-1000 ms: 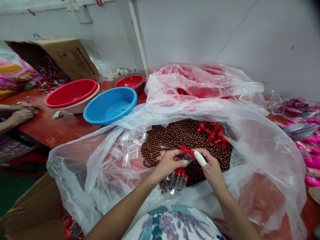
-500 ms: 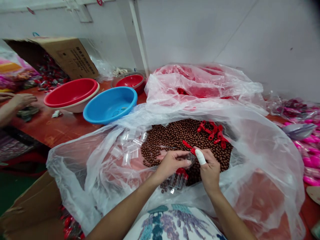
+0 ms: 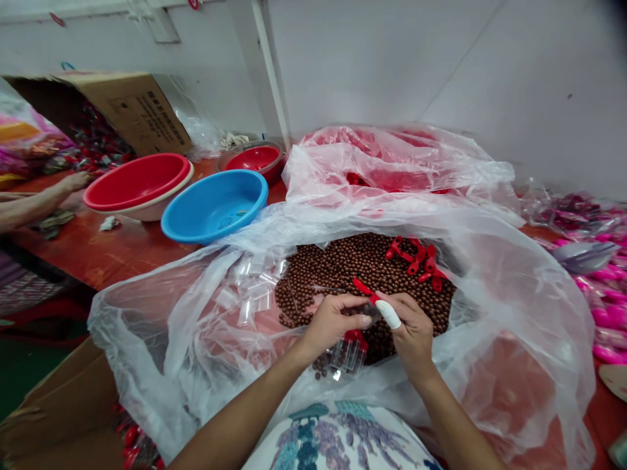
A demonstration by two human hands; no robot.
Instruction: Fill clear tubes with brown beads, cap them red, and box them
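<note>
Over a heap of small brown balls, my left hand pinches a small clear container whose contents I cannot make out. My right hand, with a white wrap on its thumb, presses a red plastic cap piece at the container's end. Beneath my hands lie several clear tubes with a red piece by them. More red cap pieces rest on the balls at the right. To the left, empty clear containers lie on the plastic sheet.
Behind stand a blue basin, a red basin and a cardboard box. A plastic bag of red pieces lies against the wall. Pink packets and a scoop are at right. Another person's arm reaches in at left.
My right thumb has slid slightly down and left, now against the red cap piece. The other person's hand has moved right, towards the red basin.
</note>
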